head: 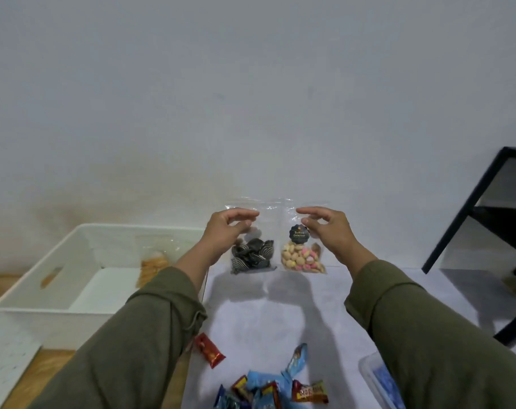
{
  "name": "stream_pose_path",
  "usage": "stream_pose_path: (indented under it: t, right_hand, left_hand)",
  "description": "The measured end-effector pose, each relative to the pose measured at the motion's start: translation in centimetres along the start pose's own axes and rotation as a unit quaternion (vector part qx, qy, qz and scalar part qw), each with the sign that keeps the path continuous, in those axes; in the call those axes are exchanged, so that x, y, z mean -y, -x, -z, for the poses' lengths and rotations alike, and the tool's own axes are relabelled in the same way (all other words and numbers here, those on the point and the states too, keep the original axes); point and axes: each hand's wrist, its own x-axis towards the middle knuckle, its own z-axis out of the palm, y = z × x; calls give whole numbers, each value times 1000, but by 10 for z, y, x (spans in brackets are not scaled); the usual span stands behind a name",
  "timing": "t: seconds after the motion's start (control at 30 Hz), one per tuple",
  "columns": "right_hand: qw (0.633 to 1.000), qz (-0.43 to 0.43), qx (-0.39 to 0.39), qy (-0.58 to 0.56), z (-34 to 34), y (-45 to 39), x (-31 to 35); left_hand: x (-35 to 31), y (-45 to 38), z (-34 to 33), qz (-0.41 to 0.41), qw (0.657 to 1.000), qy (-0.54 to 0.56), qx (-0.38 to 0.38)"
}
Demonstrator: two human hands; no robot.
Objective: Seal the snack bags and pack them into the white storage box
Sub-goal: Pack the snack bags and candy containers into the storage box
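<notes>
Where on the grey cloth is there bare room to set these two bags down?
Bare grey cloth lies between the two sleeves, below the dark-biscuit bag and pastel-biscuit bag and above the wrapped candies. The white storage box floor is also mostly bare beside the orange-snack bag. The near edge is crowded with candies.

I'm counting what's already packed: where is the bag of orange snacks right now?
In the head view, the bag of orange snacks stands inside the white storage box at left, leaning on its far-right wall, beside the left hand's forearm.
</notes>
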Motion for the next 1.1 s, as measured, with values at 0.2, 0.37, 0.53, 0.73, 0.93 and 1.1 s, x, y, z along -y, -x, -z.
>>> stream_pose_path:
  t: [0.2, 0.37, 0.53, 0.73, 0.93, 1.1]
  right_hand:
    - [999, 4, 44, -30, -56, 0, 20]
    - [997, 1, 69, -45, -103, 2, 34]
    - [996, -1, 69, -61, -168, -3, 53]
    - [997, -30, 34, -62, -255, -3, 45]
    - [997, -69, 29, -26, -310, 2, 25]
    - [990, -137, 36, -11, -332, 1, 1]
  left_hand:
    - [-4, 23, 54, 20, 999, 9, -45]
    - [0, 31, 104, 29, 996, 21, -81]
    - [14, 28, 168, 38, 995, 25, -90]
    - [46, 12, 245, 65, 996, 1, -54]
    - [95, 6, 287, 114, 993, -8, -23]
    - [137, -3, 289, 160, 987, -4, 5]
